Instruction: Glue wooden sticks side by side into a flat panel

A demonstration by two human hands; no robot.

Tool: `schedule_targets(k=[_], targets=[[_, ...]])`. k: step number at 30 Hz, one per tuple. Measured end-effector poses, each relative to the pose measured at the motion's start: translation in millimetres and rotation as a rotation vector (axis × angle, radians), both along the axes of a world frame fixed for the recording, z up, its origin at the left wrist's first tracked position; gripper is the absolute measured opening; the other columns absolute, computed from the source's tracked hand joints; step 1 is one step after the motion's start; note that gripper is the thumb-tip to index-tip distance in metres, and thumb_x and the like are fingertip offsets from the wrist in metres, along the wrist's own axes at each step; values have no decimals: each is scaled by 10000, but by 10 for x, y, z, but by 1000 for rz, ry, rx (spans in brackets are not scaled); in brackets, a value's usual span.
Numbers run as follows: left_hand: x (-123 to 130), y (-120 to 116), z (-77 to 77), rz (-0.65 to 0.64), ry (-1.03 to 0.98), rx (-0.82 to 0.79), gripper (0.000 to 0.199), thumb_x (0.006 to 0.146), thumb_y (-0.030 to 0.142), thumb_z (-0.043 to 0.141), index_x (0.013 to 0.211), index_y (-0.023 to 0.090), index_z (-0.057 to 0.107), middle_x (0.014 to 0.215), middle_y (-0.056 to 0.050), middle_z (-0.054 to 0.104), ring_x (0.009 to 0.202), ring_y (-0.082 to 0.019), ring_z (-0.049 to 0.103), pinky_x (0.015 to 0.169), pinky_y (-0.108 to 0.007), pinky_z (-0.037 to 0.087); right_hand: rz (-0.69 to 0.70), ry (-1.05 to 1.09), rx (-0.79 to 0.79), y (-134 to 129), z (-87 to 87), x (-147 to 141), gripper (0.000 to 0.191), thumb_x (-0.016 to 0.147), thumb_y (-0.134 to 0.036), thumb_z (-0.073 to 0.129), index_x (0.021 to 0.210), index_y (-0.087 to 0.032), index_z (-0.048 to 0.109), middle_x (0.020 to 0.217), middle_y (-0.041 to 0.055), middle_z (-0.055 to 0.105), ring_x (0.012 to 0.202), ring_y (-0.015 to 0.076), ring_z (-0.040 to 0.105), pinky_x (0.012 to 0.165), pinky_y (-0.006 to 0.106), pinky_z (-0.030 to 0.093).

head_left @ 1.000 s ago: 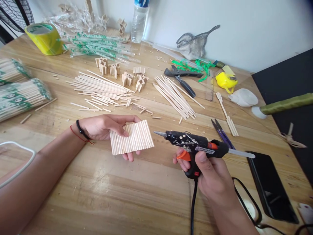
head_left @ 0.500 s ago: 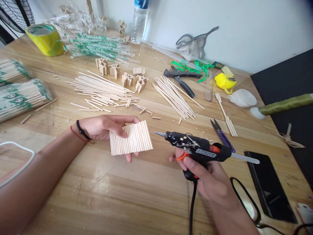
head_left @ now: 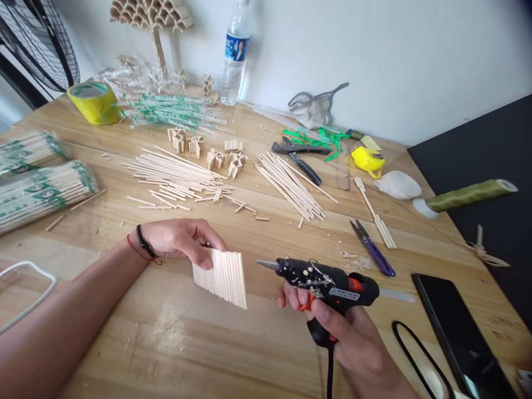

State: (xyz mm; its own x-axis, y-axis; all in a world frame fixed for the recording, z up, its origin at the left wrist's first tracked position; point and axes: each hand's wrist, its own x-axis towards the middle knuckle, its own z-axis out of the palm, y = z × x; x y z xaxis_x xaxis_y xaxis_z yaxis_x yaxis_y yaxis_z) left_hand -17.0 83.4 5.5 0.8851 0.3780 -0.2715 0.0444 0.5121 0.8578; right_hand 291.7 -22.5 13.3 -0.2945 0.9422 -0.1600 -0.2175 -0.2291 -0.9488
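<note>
A flat panel of wooden sticks laid side by side (head_left: 224,277) is pinched in my left hand (head_left: 187,241), thumb on its upper left part, fingers mostly hidden behind. The panel is tilted, its right edge hanging lower. My right hand (head_left: 349,332) is wrapped round a black glue gun (head_left: 316,280) with an orange trigger. The gun's metal nozzle points left, a short gap from the panel's right edge. Loose sticks (head_left: 178,172) lie behind my left hand, and another pile (head_left: 291,185) lies behind the gun.
Small stick pieces (head_left: 216,159), pliers (head_left: 299,155), purple snips (head_left: 374,249) and a black phone (head_left: 461,332) lie on the table (head_left: 166,354). Yellow tape (head_left: 95,108), a bottle (head_left: 235,61) and a stick-built tree shape (head_left: 155,33) stand at the back. Wrapped bundles (head_left: 45,194) lie left.
The view has tilted upward, showing more of the wall. The panel has turned in my left hand, its right edge now lower. My right hand keeps the glue gun.
</note>
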Motion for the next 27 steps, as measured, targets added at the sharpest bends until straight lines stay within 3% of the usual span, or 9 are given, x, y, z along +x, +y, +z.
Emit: schedule_targets(k=[6, 10, 17, 23, 27], targets=[[-9, 2, 2, -71, 35, 25, 156, 736, 211, 848, 879, 158, 883, 779, -50, 829, 644, -170, 722, 613, -186, 569, 6, -96, -21, -158, -99, -108, 304, 940, -505, 768, 807, -236, 728, 791, 53, 645, 792, 251, 602, 799, 444, 534], [-12, 2, -5, -80, 31, 31, 152, 730, 224, 850, 864, 159, 883, 766, -45, 825, 639, -164, 713, 622, -183, 563, 57, -113, -47, -200, -174, -108, 352, 934, -581, 747, 908, -230, 762, 810, 54, 641, 771, 236, 574, 782, 428, 517], [-46, 21, -50, -52, 12, 63, 236, 714, 221, 852, 933, 146, 897, 916, -117, 856, 848, -259, 768, 791, -281, 610, 391, -5, 85, 21, -183, 58, 363, 930, -543, 727, 805, -215, 634, 781, 35, 523, 697, 202, 484, 641, 347, 415], [-37, 42, -50, -60, 8, 90, 241, 700, 200, 848, 930, 154, 903, 961, -126, 860, 899, -279, 767, 829, -312, 611, 377, -110, 103, -10, -206, 93, 325, 932, -530, 750, 911, -216, 668, 795, 14, 498, 728, 203, 481, 682, 341, 423], [-45, 43, -54, -60, 5, 101, 248, 707, 196, 840, 944, 155, 903, 964, -133, 861, 913, -288, 772, 802, -313, 617, 384, -143, 121, -14, -219, 114, 330, 932, -529, 754, 874, -216, 669, 792, 21, 512, 752, 215, 510, 692, 345, 445]])
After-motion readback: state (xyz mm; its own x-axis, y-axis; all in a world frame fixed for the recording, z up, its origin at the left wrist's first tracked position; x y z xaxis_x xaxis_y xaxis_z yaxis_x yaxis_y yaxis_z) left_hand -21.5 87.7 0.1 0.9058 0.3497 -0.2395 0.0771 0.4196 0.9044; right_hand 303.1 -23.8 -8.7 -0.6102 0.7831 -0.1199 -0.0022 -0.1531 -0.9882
